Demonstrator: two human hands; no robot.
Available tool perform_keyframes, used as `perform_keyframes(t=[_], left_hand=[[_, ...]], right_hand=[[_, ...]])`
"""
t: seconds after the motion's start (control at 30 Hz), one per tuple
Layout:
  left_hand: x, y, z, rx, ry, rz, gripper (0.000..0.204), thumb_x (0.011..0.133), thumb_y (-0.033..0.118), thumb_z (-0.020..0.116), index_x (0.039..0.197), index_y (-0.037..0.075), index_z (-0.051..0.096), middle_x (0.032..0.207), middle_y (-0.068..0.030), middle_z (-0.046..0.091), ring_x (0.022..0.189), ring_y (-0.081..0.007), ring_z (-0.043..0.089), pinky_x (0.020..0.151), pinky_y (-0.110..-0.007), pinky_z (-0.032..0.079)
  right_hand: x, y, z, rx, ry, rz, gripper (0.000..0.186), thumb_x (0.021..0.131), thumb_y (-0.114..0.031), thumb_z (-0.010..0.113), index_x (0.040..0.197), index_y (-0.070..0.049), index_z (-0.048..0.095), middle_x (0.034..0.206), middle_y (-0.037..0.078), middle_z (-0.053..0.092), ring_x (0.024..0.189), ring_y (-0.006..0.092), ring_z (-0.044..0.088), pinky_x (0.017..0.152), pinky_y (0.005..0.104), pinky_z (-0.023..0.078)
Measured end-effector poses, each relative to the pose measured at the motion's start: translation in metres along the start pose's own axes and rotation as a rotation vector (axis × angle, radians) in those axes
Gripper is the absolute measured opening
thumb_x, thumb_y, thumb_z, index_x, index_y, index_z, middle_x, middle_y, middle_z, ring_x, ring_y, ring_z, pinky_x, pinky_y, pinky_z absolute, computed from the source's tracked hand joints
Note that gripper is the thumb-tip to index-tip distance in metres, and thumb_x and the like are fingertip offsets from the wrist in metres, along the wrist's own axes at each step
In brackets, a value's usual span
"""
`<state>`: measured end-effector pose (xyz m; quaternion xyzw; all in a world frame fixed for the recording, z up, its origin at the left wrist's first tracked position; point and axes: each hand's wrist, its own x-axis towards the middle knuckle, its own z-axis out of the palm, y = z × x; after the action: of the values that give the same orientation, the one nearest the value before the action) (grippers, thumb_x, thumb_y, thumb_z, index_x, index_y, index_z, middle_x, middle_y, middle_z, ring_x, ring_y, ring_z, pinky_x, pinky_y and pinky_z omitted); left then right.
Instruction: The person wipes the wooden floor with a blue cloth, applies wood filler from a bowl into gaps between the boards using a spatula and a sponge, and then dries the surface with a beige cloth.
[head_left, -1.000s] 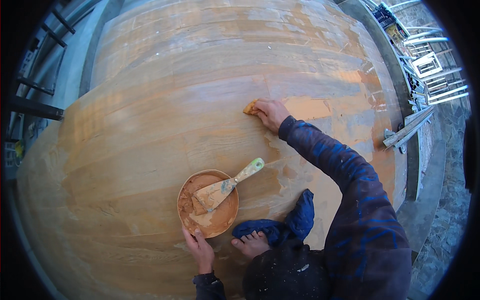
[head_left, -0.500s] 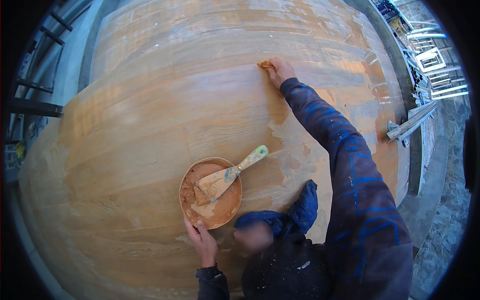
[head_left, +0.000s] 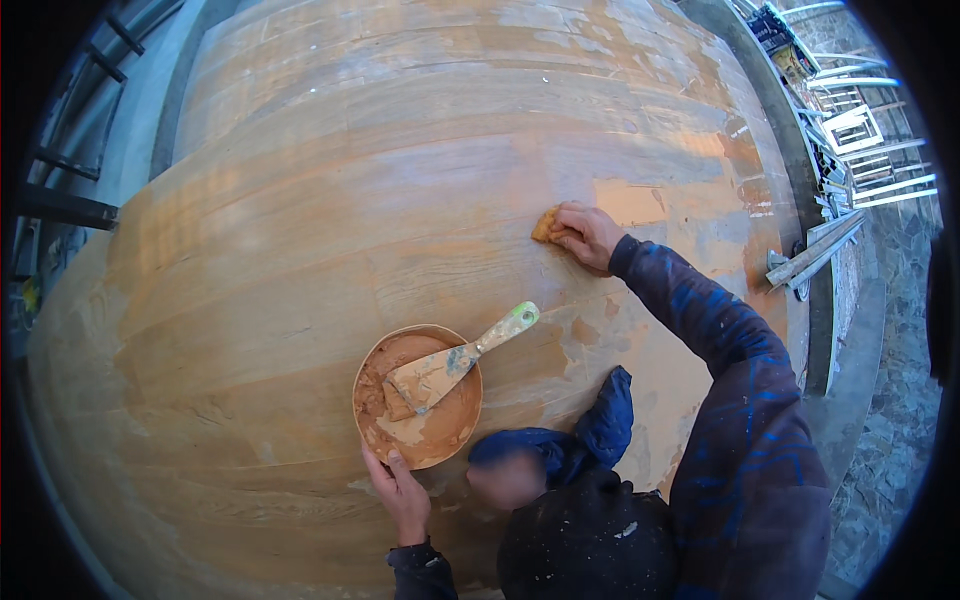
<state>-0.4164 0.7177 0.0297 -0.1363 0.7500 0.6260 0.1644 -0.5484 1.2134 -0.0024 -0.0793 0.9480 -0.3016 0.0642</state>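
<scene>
My left hand (head_left: 403,500) is closed on the near edge of a round bowl (head_left: 446,460), its thumb over the rim. Reddish-brown paste lines the bowl. Across the bowl lies a putty knife (head_left: 436,380), its blade smeared with paste and its worn green-tipped handle (head_left: 510,325) sticking out over the far right rim. Farther off to the right, my right hand (head_left: 588,236) grips an orange-yellow sponge (head_left: 545,225) and presses it on the wood-patterned tiled floor (head_left: 300,290). Its fingertips are partly hidden.
Patches of dried paste (head_left: 628,202) mark the floor on the right. Dark blue clothing (head_left: 605,415) lies close to the bowl. Narrow boards (head_left: 818,250) and a white frame (head_left: 853,130) are beyond the right edge. Dark bars (head_left: 68,207) jut in at the left.
My right hand has drawn the sponge nearer and slightly right along the floor, its elbow bending. The left hand stays on the bowl; the putty knife remains in it.
</scene>
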Motion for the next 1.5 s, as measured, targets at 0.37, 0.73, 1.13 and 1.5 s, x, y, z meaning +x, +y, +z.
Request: perform_keyframes(t=[0.37, 0.73, 1.13, 1.5], left_hand=[[-0.006, -0.025, 0.005, -0.087, 0.025, -0.047, 0.052, 0.114, 0.014, 0.044, 0.161, -0.005, 0.032, 0.152, -0.0181, 0.050, 0.137, -0.0235, 0.050, 0.117, -0.036, 0.037], [0.001, -0.037, -0.018, -0.211, 0.144, -0.107, 0.057, 0.113, 0.016, 0.047, 0.164, -0.001, 0.027, 0.158, -0.0173, 0.045, 0.139, -0.0235, 0.050, 0.114, -0.036, 0.042], [0.037, -0.017, -0.055, -0.197, 0.334, -0.120, 0.063, 0.112, 0.020, 0.048, 0.168, 0.009, 0.021, 0.160, -0.0162, 0.044, 0.132, -0.0277, 0.058, 0.100, -0.041, 0.056], [0.064, -0.012, 0.020, -0.274, 0.212, -0.133, 0.056, 0.112, 0.016, 0.045, 0.164, 0.011, 0.027, 0.147, -0.0135, 0.054, 0.111, -0.0220, 0.065, 0.089, -0.038, 0.057]], right_hand=[[0.146, 0.045, -0.002, -0.169, 0.530, 0.142, 0.022, 0.098, -0.021, 0.069, 0.115, -0.007, 0.068, 0.116, 0.014, 0.067, 0.116, 0.0383, 0.061, 0.098, 0.0466, 0.052], [0.063, -0.140, 0.123, -0.150, 0.409, -0.025, 0.023, 0.089, -0.015, 0.069, 0.111, -0.015, 0.064, 0.117, 0.011, 0.060, 0.117, 0.0307, 0.057, 0.095, 0.0442, 0.046], [-0.088, 0.078, -0.002, -0.444, 0.633, 0.511, 0.012, 0.095, -0.011, 0.061, 0.107, -0.010, 0.063, 0.107, 0.012, 0.062, 0.104, 0.0352, 0.063, 0.086, 0.0481, 0.052], [-0.074, -0.012, 0.014, -0.071, 0.656, 0.305, 0.015, 0.093, -0.015, 0.072, 0.102, -0.006, 0.065, 0.105, 0.015, 0.064, 0.103, 0.0363, 0.064, 0.087, 0.0449, 0.052]])
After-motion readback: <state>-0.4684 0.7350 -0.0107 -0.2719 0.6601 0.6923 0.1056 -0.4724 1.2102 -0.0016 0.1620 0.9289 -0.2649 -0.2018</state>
